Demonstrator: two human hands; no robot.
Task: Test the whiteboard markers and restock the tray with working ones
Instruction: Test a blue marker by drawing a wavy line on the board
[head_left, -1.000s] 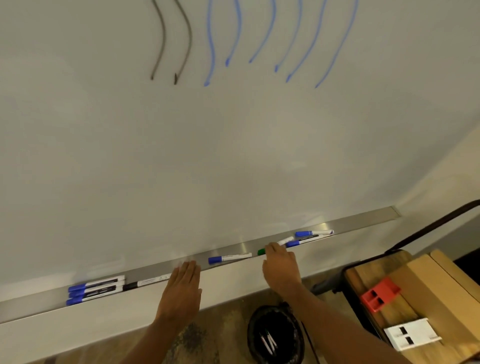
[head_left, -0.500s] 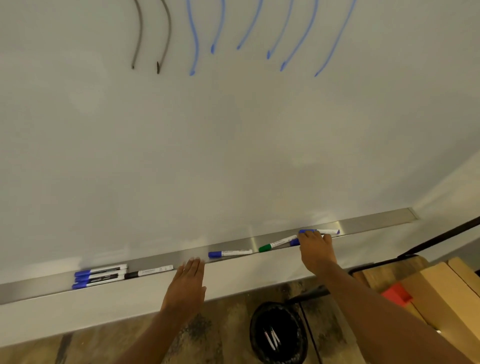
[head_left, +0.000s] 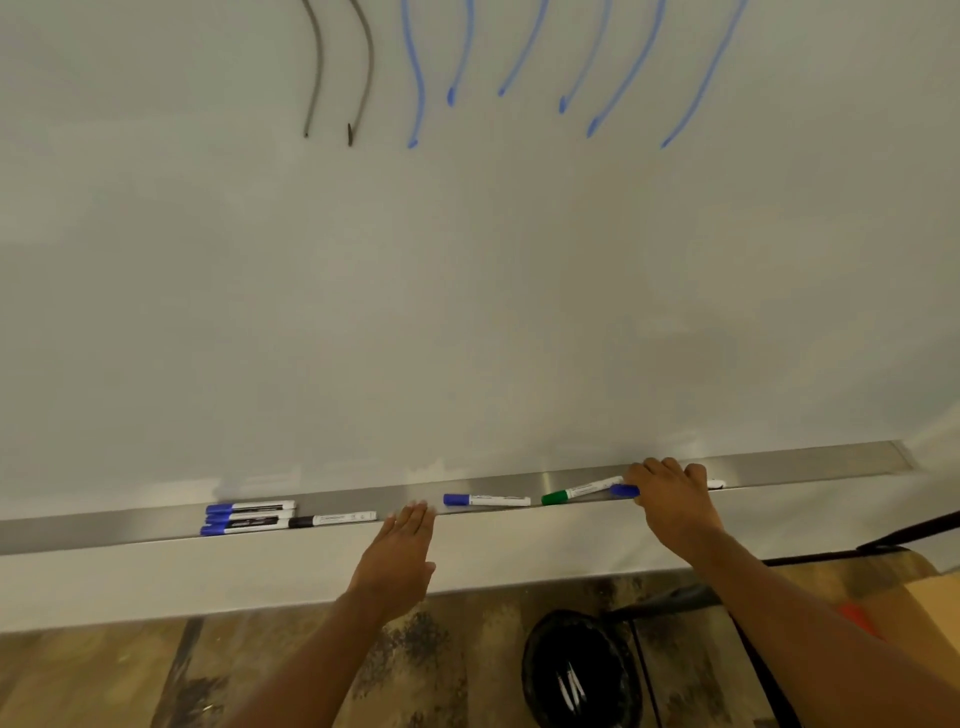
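A long metal tray (head_left: 810, 466) runs under the whiteboard (head_left: 467, 312). On its left lie three blue-capped markers (head_left: 249, 517) side by side and a black-capped marker (head_left: 335, 519). In the middle lies a single blue-capped marker (head_left: 485, 500), then a green-capped marker (head_left: 579, 490). My right hand (head_left: 672, 493) lies over the tray with its fingers curled round a blue-capped marker (head_left: 623, 490); a white marker end (head_left: 716, 484) shows past the hand. My left hand (head_left: 402, 556) rests flat with straight fingers on the tray's front edge.
Black and blue test strokes (head_left: 519, 73) mark the board's top. A black waste bin (head_left: 576, 670) with discarded markers inside stands on the floor below my right arm. A wooden cart with a red object (head_left: 862, 618) is at the lower right.
My right hand slid rightwards along the tray from the green marker to the blue markers and closed over them. My left hand stayed on the tray edge.
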